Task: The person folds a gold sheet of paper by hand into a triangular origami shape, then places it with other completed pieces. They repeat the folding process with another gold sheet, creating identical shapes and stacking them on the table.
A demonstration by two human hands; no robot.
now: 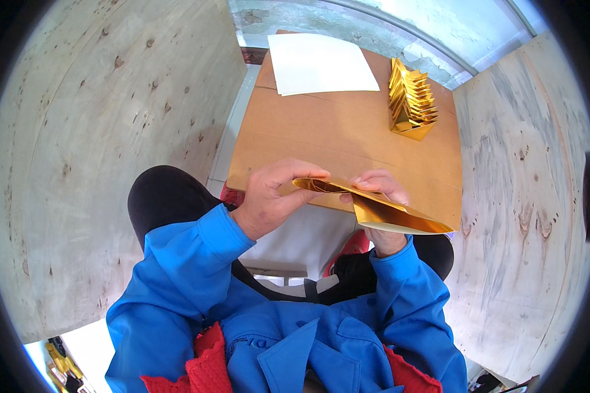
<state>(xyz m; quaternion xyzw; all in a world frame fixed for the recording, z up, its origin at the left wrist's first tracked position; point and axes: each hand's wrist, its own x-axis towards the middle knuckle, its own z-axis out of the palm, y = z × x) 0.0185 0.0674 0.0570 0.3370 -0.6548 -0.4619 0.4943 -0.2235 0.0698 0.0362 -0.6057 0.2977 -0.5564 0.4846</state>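
Observation:
A folded sheet of gold foil paper [398, 213], white on its other face, is held up over the near edge of the board-topped table. My left hand [280, 194] pinches its left end between thumb and fingers. My right hand [383, 189] grips it near the middle, partly hidden behind the sheet, whose right part hangs open in a wide flap. At the table's back right stands a row of several folded gold paper pieces [413, 100], nested one behind another. White sheets [324, 64] lie flat at the back left.
The brown cardboard table top [314, 132] lies before me, above my knees. A plywood panel [128, 123] rises on the left and another plywood panel [516, 196] on the right. Behind the table is a wall with peeling paint [314, 19].

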